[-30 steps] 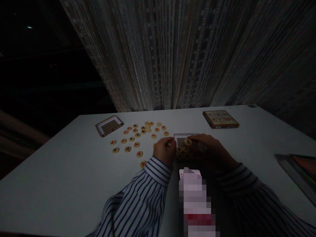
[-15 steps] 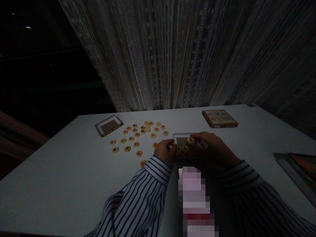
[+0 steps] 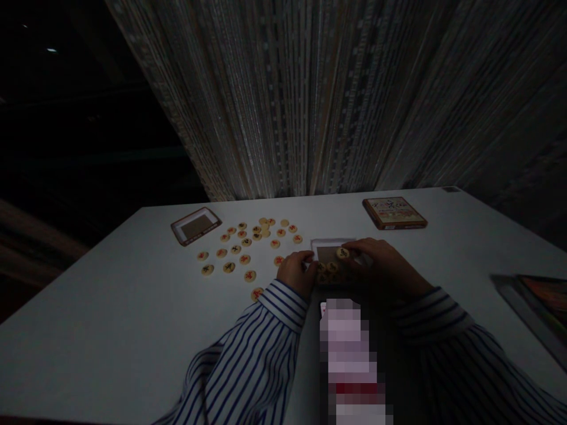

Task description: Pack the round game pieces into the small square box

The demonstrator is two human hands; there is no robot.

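My right hand (image 3: 381, 262) pinches a round Chinese chess piece (image 3: 342, 253) with a black character, holding it over a shallow open box (image 3: 326, 242). Inside this box, several black-marked pieces (image 3: 332, 267) lie along the near side in shadow. My left hand (image 3: 296, 274) grips the box's left wall between thumb and fingers. To its left, loose pieces with red or black characters (image 3: 250, 275) are scattered on the table, a few of them blank side up.
The white table (image 3: 146, 307) carries an open box part (image 3: 195, 225) at the back left and a printed closed box (image 3: 394, 212) at the back right. A dark flat object (image 3: 543, 301) lies at the right edge. A string curtain (image 3: 283, 118) hangs behind.
The piece in my right hand has shifted very slightly towards me. My left hand keeps its hold on the box, and the scattered pieces stay where they were.
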